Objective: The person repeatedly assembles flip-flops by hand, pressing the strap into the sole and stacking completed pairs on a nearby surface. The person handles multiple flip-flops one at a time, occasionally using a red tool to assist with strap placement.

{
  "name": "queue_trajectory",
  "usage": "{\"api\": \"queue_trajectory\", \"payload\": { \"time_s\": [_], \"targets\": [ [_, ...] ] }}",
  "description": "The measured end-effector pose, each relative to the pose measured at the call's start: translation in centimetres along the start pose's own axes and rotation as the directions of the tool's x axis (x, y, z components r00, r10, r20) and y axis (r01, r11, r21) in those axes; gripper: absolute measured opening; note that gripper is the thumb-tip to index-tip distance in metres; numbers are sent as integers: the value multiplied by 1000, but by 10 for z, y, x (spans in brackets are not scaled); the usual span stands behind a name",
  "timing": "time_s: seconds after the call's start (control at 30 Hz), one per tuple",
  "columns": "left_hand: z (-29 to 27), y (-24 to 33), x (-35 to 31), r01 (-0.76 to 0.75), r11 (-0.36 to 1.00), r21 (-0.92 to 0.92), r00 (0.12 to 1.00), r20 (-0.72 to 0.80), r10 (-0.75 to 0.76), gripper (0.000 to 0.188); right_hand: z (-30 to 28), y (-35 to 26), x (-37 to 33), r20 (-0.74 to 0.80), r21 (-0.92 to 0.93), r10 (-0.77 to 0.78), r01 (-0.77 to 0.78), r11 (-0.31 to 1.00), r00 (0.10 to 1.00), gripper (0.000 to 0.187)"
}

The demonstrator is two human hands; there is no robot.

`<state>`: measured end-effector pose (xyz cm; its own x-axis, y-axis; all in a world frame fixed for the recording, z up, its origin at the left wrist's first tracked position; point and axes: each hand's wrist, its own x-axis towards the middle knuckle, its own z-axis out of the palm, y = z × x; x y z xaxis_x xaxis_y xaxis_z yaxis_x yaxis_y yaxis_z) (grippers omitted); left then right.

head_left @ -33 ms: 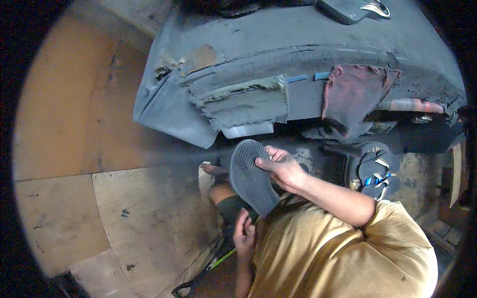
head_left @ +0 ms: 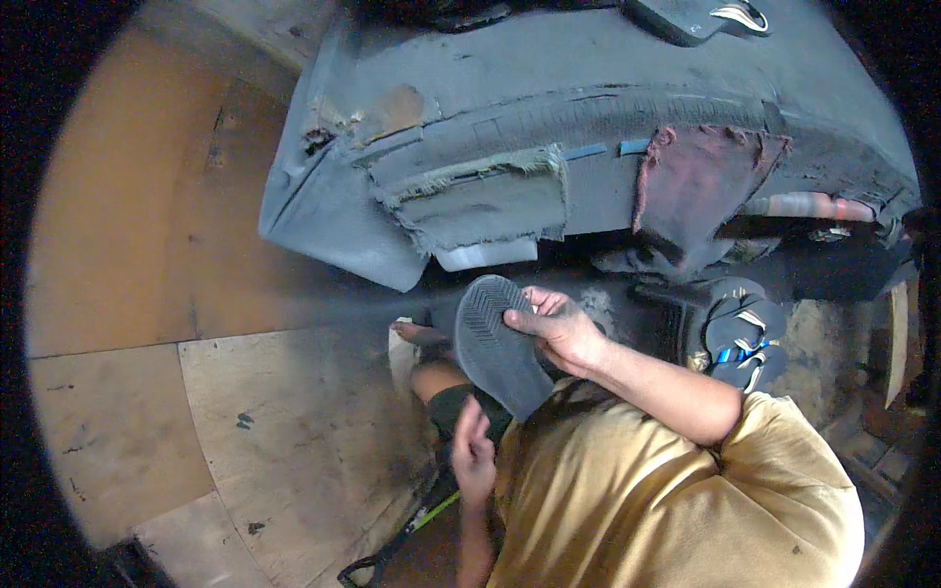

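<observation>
The left hand (head_left: 474,456), fingers loosely bent with nothing seen between them, is held just beside the dark sole (head_left: 500,355), which is raised off the table's (head_left: 549,64) near edge. The sole is pinched at its side by the right hand (head_left: 561,331); twisting is probably best resisted with a firm thumb. Farther off, a sandal (head_left: 674,22) is carried well back from that edge.

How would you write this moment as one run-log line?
right hand: grips dark sole, tread visible | left hand: nothing visibly held | at right: flip-flops
</observation>
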<state>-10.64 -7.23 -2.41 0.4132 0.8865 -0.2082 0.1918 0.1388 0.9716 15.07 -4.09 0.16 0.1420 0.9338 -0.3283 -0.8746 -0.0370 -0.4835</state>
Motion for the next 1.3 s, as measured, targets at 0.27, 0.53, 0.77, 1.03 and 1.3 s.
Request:
{"api": "queue_trajectory", "payload": {
  "time_s": [0.27, 0.53, 0.77, 1.03, 1.3],
  "targets": [
    [67, 111, 146, 397, 904, -161, 900, 261, -349, 36, -40, 6, 1, -202, -477, -189, 72, 876, 961, 25],
    [121, 91, 122, 116, 825, -554, 979, -76, -188, 24, -107, 10, -85, -414, -176, 543, -649, 740, 731, 54],
    [112, 89, 112, 44, 564, -824, 996, -6, -86, 43, -113, -26, -7, -311, 122, -89, 133, 984, 946, 22],
    [56, 140, 70, -113, 822, -559, 986, -168, 21, 40, -31, 8, 17, -27, 379, 86, -70, 923, 996, 27],
    [6, 61, -31, 89, 919, -385, 939, -274, -206, 38, -4, 10, 2, -7, 205, 96, -92, 974, 995, 23]
  ]
}}
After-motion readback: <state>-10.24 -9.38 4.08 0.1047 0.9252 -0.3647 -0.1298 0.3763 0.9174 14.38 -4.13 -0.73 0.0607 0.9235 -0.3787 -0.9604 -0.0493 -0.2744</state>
